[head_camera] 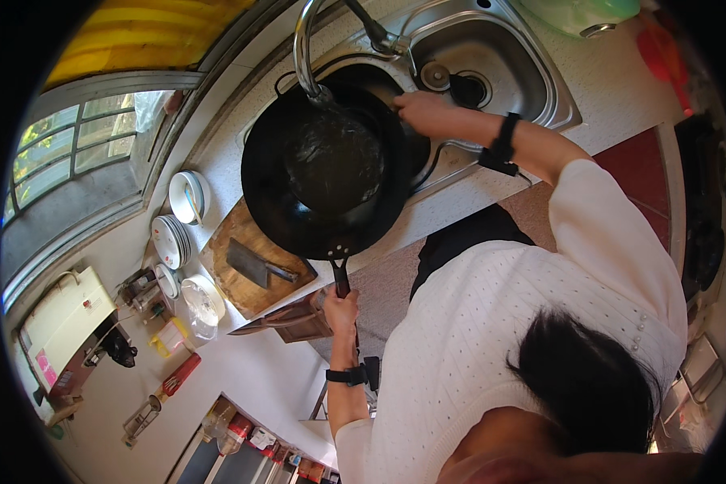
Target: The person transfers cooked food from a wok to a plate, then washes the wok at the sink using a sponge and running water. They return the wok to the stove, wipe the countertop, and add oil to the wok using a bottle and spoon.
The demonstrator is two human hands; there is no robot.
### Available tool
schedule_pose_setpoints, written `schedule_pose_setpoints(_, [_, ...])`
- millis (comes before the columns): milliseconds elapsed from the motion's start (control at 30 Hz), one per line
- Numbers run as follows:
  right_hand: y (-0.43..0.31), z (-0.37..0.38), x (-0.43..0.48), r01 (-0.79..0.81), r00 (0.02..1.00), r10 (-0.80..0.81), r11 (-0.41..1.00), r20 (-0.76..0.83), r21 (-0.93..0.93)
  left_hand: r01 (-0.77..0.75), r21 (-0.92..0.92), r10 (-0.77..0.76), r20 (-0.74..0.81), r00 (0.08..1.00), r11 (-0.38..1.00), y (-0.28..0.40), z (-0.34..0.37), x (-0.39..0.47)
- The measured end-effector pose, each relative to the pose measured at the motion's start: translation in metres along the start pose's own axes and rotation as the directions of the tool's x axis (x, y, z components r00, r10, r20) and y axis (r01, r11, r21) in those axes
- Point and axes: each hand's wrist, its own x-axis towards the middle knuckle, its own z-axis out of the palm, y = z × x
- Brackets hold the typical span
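Observation:
A large black wok (266, 175) rests over the left basin of a steel sink, with rippling water (339, 160) inside it. My left hand (340, 308) grips the dark wok handle (341, 279) at its near end. Above the wok's far side hangs the curved chrome faucet (304, 54). My right hand (426, 115) is beside the wok's right rim with fingers curled, over the sink; whether it holds something cannot be told. Another dark round vessel (422, 151) shows partly behind the wok in the basin.
A cleaver (247, 264) lies on a wooden cutting board (224, 239) left of the wok. Bowls (184, 190) and stacked plates (168, 242) stand beyond it. The right steel basin (496, 42) holds a drain strainer (435, 75). A green container (581, 12) stands at upper right.

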Motion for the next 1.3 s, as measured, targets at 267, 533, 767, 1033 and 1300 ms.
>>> schedule_pose_setpoints(267, [0.018,-0.091,-0.020,-0.102,0.993,0.090,0.977,-0.071,-0.185,-0.042,0.078,0.040,0.036,0.999,0.996,0.016,0.015,0.015])
schedule_pose_setpoints(533, [-0.021,-0.098,0.022,-0.174,0.983,0.182,0.946,-0.004,0.273,-0.103,0.267,0.100,0.026,0.995,0.958,0.021,0.033,0.034])
schedule_pose_setpoints(767, [-0.083,-0.064,0.028,0.083,0.973,-0.133,0.965,0.191,0.247,-0.127,0.184,0.092,0.190,0.978,0.975,0.026,0.024,0.036])
schedule_pose_setpoints(1033, [-0.096,0.023,0.030,0.280,0.854,-0.122,0.926,0.505,-0.251,0.058,-0.270,0.086,0.492,0.866,0.961,0.004,-0.034,-0.027])
schedule_pose_setpoints(1300, [-0.090,0.020,0.027,0.338,0.684,-0.079,0.915,0.725,-0.219,0.115,-0.505,0.066,0.327,0.943,0.856,-0.016,-0.016,-0.041])
